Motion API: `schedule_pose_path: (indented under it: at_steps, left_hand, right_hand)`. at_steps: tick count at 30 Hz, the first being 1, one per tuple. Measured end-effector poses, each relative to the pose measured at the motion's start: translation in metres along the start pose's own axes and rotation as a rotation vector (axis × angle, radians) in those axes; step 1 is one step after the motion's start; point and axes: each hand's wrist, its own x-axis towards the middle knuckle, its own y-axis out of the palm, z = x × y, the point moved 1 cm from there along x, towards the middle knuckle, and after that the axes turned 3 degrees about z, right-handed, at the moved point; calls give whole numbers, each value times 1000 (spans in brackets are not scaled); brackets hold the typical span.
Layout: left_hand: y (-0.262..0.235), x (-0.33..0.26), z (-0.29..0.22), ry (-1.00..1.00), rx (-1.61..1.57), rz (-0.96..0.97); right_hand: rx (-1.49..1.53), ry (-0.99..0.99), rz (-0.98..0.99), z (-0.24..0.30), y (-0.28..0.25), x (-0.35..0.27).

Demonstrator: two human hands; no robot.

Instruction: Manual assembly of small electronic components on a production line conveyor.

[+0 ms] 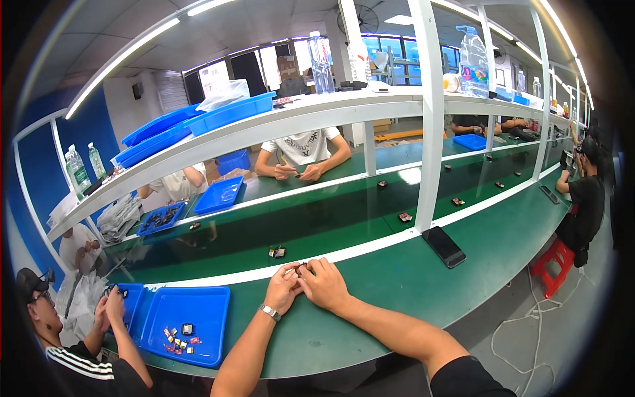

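Over the green bench (370,278), my left hand (283,288) and my right hand (324,284) meet, fingers closed around a small dark part (302,268). Most of that part is hidden by the fingers, so its kind does not show. A metal-banded watch (270,311) sits on my left wrist. Just beyond my hands, a small black piece with a yellow-and-white label (277,252) lies on the dark green conveyor belt (337,228). Left of my forearm, a blue tray (221,324) holds several small yellow, red and black pieces (180,343).
A black phone (444,247) lies beside a white post (428,132). Overhead runs a shelf (317,118) with blue trays (231,114) and bottles. Co-workers sit at left (73,351), across the belt (305,152) and at far right (585,198), near a red stool (554,266).
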Motion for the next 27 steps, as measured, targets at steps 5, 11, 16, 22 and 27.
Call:
schedule_pose_path:
  at_steps: [5, 11, 16, 22, 27]
  left_hand:
    - [-2, 3, 2, -5, 9, -43]
    - [-6, 4, -1, -23, -84, -104]
    - [-36, 14, -6, 305, 477, -364]
    - [-36, 12, -12, 223, 572, -488]
    - [-51, 12, -8, 280, 667, -574]
  right_hand:
    - [64, 81, 0, 4, 6, -5]
    - [279, 237, 72, -9, 22, 9]
    - [237, 432, 61, -72, 70, 35]
    - [-179, 532, 347, -105, 84, 42]
    - [22, 368, 267, -62, 92, 46]
